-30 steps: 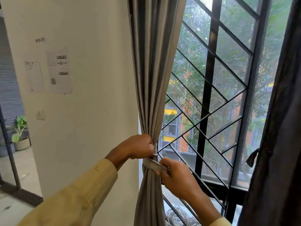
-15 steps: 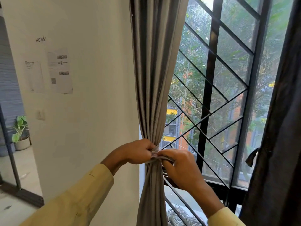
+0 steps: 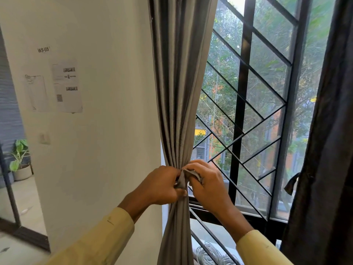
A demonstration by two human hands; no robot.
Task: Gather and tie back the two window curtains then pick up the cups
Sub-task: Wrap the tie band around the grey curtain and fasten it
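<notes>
Grey curtain (image 3: 177, 92) gathered beside window (image 3: 245, 111); left hand (image 3: 162, 185) grip clenched round bunched folds, right hand (image 3: 208, 185) pinching tie band (image 3: 193, 174) at knot. Tying unfinished; dark curtain (image 3: 328, 150) state unclear; cups out of view, pickup pending.

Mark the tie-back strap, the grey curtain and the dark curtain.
tie-back strap (image 3: 192, 174), head view, loose end at the waist.
grey curtain (image 3: 177, 92), head view, pleated folds higher up.
dark curtain (image 3: 328, 150), head view, middle of the panel.
</notes>
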